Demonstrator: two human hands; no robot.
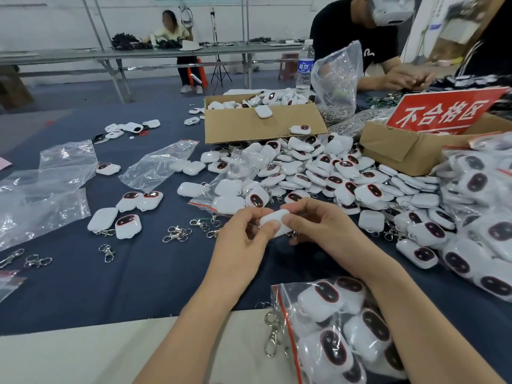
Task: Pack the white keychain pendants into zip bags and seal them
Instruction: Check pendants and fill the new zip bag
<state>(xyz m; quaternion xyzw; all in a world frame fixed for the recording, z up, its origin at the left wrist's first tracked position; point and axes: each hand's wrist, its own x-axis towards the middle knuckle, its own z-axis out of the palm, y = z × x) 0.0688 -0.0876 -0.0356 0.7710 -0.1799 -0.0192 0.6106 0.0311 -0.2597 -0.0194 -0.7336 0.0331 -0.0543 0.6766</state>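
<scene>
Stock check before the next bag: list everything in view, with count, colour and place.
held pendant: one, white, between both hands.
pendant pile: many, white with dark faces, right of centre.
filled zip bag: one, clear, red strip, near edge by right forearm.
packed bags: several, clear, far right.
empty zip bags: several, clear, left.
metal clasps: several, silver, left of the hands.
cardboard boxes: two, brown, behind the pile.
red sign: one, white characters, right box.
water bottle: one, clear, blue label, behind left box.
left hand: one, pinches held pendant.
right hand: one, pinches held pendant.
</scene>
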